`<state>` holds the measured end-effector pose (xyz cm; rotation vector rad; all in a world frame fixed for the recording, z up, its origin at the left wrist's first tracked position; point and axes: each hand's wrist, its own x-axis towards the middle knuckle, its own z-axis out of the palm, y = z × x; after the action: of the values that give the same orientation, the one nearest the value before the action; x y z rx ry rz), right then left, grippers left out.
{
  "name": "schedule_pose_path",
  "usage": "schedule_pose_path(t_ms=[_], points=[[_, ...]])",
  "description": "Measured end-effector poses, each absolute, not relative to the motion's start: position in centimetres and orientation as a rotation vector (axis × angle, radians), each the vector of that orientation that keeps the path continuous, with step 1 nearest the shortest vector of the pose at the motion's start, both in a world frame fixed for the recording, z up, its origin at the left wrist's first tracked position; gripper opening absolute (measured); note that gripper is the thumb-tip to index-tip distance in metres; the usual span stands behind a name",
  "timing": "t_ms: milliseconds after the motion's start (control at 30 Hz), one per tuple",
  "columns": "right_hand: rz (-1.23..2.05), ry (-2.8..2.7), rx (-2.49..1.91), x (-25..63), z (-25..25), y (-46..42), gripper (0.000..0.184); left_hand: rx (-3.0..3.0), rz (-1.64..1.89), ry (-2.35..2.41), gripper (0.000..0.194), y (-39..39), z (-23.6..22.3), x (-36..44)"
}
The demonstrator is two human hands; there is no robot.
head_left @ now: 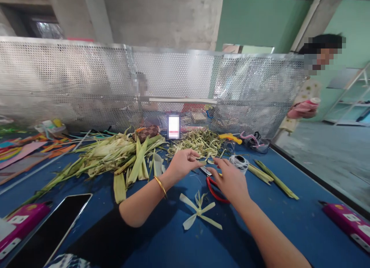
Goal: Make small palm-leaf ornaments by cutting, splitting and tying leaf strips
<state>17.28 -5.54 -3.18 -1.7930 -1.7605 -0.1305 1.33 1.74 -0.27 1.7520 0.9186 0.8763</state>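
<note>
My left hand (182, 164), with a gold bangle on the wrist, pinches a short thin leaf strip (204, 162) just above the blue table (260, 229). My right hand (229, 180) hovers beside it with fingers spread, its fingertips close to the strip's end. Red-handled scissors (213, 191) lie partly under that hand. A small star-shaped piece of folded pale leaf (199, 212) lies on the table in front of both hands. A spool of white thread (239, 162) stands just beyond my right hand.
A heap of green palm leaves (115, 156) lies at left, shredded scraps (199, 143) behind, loose stalks (274, 177) at right. A phone (174, 126) leans on the perforated metal screen (86, 83); another phone (58, 225) lies near left. Pink boxes (347, 223) sit at the edges. A person (306, 102) stands at right.
</note>
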Motion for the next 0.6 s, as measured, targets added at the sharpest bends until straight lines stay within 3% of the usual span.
schedule_pose_path(t_ms=[167, 333, 400, 500, 600], points=[[0.547, -1.644, -1.386, 17.5, -2.8, -5.3, 0.022, 2.219, 0.743, 0.842, 0.029, 0.8, -0.1, 1.4], [0.915, -1.633, -1.298, 17.4, -2.5, -5.5, 0.017, 2.504, 0.531, 0.751, 0.025, 0.6, 1.0, 0.9], [0.911, -1.571, -1.274, 17.5, -2.5, -5.5, 0.015, 2.606, 0.683, 0.76, 0.033, 0.7, 1.1, 0.8], [0.688, -1.37, -1.331, 17.6, -2.5, -5.4, 0.017, 2.52, 1.332, 0.955, 0.05, 0.6, 0.7, 1.3], [0.49, -1.206, -1.354, 17.4, -2.6, -5.5, 0.02, 2.0, 1.568, 1.117, 0.032, -0.1, -0.4, 2.5]])
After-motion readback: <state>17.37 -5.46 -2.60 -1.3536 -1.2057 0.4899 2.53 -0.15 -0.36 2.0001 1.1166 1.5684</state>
